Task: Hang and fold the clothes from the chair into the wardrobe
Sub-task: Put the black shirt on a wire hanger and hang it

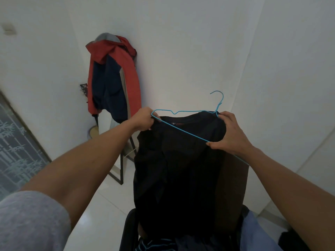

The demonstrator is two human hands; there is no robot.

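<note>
You're holding the black shirt (177, 169) above the chair (126, 229), left hand (144, 120) gripping shoulder and blue hanger (192, 111) end, right hand (230, 134) pinching wire near hook, so feed that end inside the neck.

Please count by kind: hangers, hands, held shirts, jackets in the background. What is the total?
Hangers: 1, the blue hanger
Hands: 2, left hand and right hand
Held shirts: 1, the black shirt
Jackets: 1, the red and navy jacket
Total: 5

Head view, downward, close over hands (230, 133)
</note>
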